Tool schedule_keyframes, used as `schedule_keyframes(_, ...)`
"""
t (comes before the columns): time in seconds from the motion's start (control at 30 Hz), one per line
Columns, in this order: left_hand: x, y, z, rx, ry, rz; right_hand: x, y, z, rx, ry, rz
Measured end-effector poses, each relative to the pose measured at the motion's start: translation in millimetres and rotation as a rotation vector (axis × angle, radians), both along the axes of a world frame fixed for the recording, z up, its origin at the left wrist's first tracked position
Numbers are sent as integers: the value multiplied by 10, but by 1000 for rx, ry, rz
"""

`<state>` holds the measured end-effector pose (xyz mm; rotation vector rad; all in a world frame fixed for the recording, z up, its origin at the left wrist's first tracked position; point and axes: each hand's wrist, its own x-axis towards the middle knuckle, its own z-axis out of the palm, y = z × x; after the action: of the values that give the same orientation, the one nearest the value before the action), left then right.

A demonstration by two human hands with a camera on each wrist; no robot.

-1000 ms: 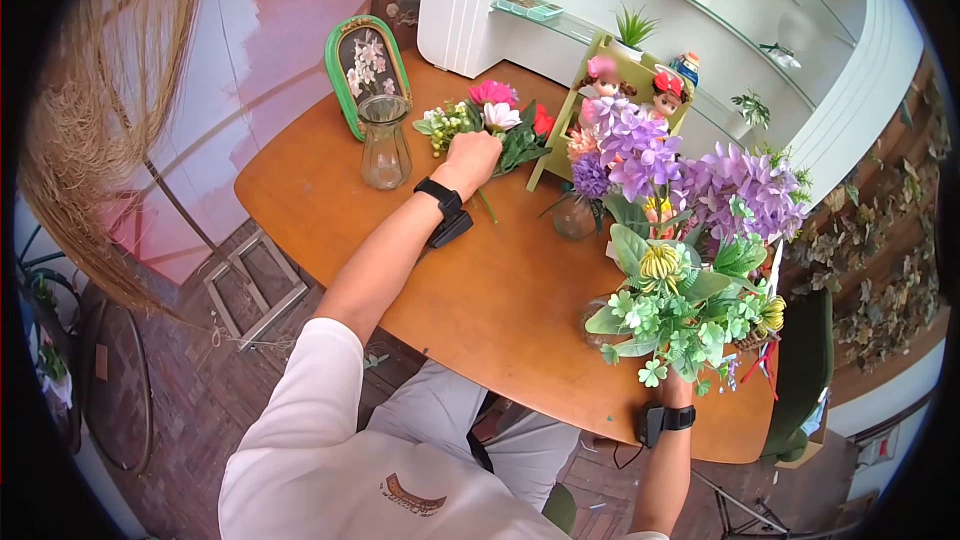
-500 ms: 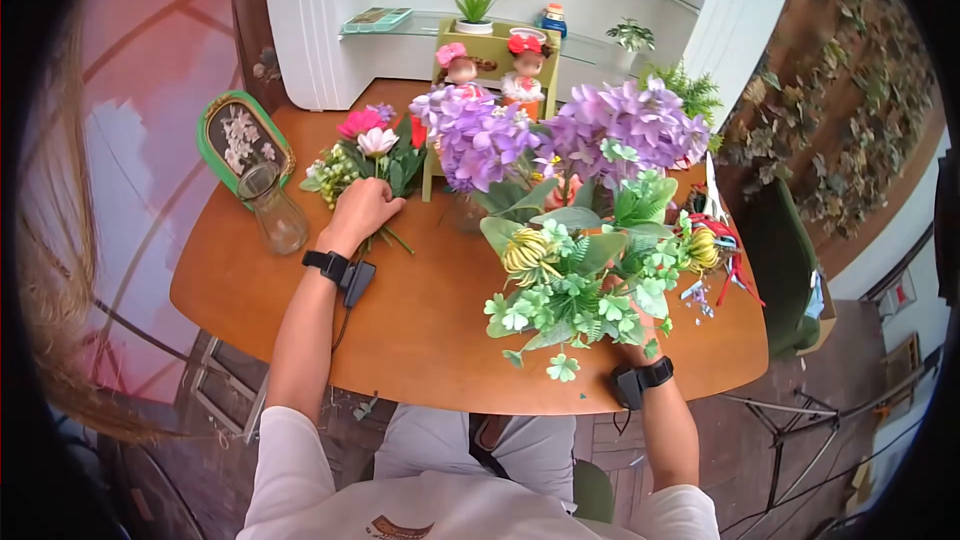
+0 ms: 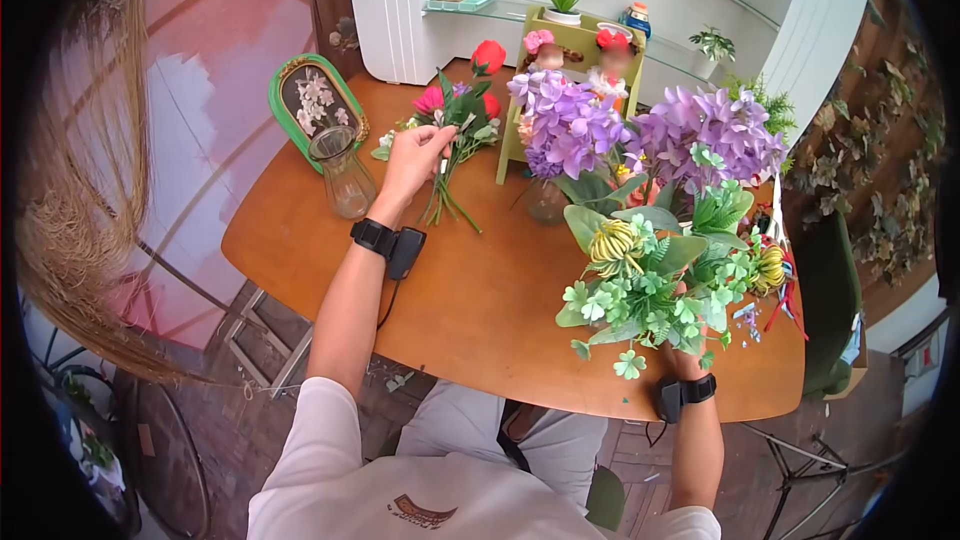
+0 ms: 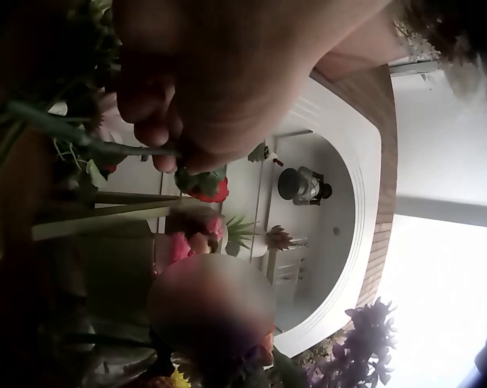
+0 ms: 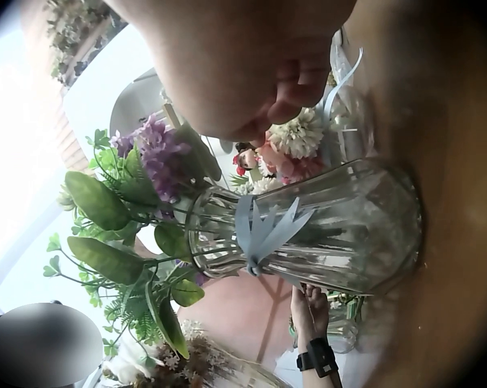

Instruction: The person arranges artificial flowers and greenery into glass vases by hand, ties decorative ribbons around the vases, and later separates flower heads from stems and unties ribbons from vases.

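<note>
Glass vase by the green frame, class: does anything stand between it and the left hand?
In the head view, a pale sprig shows between the left hand and the glass vase; nothing visible covers the vase's mouth.

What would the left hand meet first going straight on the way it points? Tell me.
The left hand would probably meet the leaves beside the lower red flower, just ahead of it in the head view, though depth there is unclear.

Decorated room with ornament-lined shelves (image 3: 512,8)
</note>
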<state>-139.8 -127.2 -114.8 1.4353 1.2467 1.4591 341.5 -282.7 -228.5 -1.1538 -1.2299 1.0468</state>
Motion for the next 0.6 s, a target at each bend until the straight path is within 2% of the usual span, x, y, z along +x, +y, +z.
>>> schedule_keyframes(0.03, -1, -4, -13, -8, 0, 2, 0, -27, -3, -2, -7, 7)
schedule_keyframes(0.1, -14, 3, -34, -83, 232, -76, -13, -93, -10, -4, -22, 23)
schedule_keyframes(0.13, -80, 35, -49, -162, 511, -55, -27, -69, 15, -1, -30, 32)
schedule_keyframes(0.17, -74, 27, -69, -165, 510, -51, -58, -64, 34, 2, -37, 41)
schedule_keyframes(0.23, -12, 4, -124, 89, 842, 176, -131, -31, 89, 12, -49, 59)
schedule_keyframes(0.3, 18, -11, -221, 150, 791, 206, -190, -1, 142, 22, -59, 75)
schedule_keyframes(0.37, -14, 60, -394, 166, 1022, 288, -169, -50, 150, 27, -64, 88)
schedule_keyframes(0.4, -23, 49, -409, 57, 1067, 260, -182, -78, 161, 32, -67, 94)
schedule_keyframes(0.6, -42, 16, -310, -46, 1136, 187, -298, -41, 271, 88, -82, 131)
